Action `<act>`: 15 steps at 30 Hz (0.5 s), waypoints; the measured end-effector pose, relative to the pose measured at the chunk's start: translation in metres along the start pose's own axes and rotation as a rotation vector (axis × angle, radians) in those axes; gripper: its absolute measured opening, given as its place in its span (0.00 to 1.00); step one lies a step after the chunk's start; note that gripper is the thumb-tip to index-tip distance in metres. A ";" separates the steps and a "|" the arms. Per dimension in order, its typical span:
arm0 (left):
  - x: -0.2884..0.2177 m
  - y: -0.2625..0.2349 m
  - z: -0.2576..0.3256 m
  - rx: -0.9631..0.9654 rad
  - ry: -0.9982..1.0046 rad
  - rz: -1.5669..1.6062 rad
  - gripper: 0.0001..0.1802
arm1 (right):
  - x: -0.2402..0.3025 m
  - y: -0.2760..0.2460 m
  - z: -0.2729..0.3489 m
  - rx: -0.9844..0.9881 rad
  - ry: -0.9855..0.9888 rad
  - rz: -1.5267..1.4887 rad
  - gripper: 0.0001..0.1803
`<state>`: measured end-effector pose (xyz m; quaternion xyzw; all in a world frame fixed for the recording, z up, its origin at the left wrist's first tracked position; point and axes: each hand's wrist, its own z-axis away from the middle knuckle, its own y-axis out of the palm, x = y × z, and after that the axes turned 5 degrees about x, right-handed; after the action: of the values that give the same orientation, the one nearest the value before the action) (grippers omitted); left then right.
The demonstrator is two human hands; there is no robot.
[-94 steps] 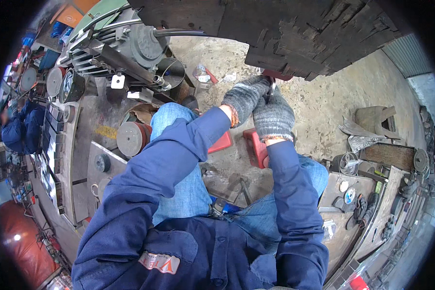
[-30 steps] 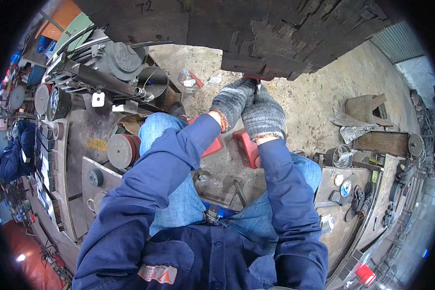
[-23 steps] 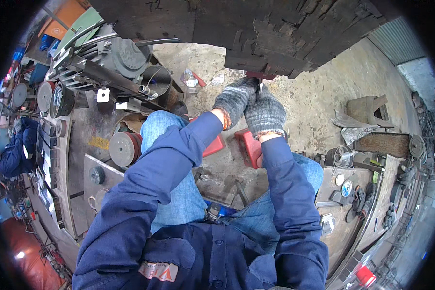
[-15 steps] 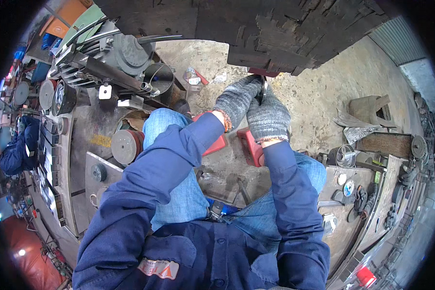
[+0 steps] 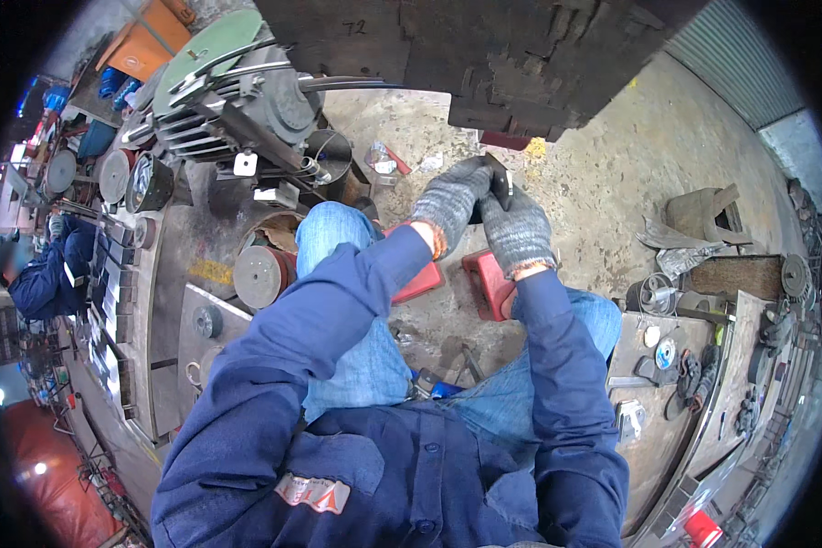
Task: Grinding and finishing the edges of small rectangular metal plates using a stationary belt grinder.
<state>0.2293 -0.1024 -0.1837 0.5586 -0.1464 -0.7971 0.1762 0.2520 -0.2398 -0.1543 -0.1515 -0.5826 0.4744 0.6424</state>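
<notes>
From my remote seat, I had both gloved hands at the upper centre of the frame, the left hand (image 5: 454,198) and the right hand (image 5: 521,228) drawn close together and curled narrowly around a small dark plate (image 5: 500,175). I judged that gripping it from both sides kept it from twisting; the gloves hid most of the fingertips, so I could not tell how they lay on its far face. The plate stood just below the red block (image 5: 504,140) under the scarred dark panel (image 5: 521,55), tilted, its pale edge showing. My knees were spread, probably to leave the arms free room, with two red blocks (image 5: 489,285) between them. At lower right, a surface (image 5: 662,443) carried a blue-and-white disc (image 5: 666,353), seemingly parked there within reach. The motor (image 5: 283,105) sat at upper left, well apart from the hands.
</notes>
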 end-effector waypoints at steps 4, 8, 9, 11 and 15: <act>-0.020 0.028 0.088 -0.058 0.235 -0.177 0.22 | -0.003 -0.014 0.070 -0.108 -0.065 -0.252 0.20; -0.039 0.039 0.162 -0.017 0.270 -0.403 0.24 | 0.015 -0.026 0.144 0.057 -0.174 -0.829 0.17; -0.040 0.045 0.176 -0.013 0.269 -0.329 0.24 | 0.018 -0.031 0.160 0.078 -0.176 -1.004 0.18; -0.044 0.055 0.201 0.000 0.292 -0.448 0.24 | 0.019 -0.028 0.186 0.039 -0.177 -1.215 0.19; -0.047 0.067 0.234 0.088 0.421 -0.822 0.37 | 0.003 -0.007 0.210 0.192 -0.074 -1.583 0.23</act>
<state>0.0312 -0.1332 -0.0379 0.7269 0.0924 -0.6632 -0.1524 0.0674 -0.3165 -0.0894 0.3789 -0.4947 -0.0698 0.7790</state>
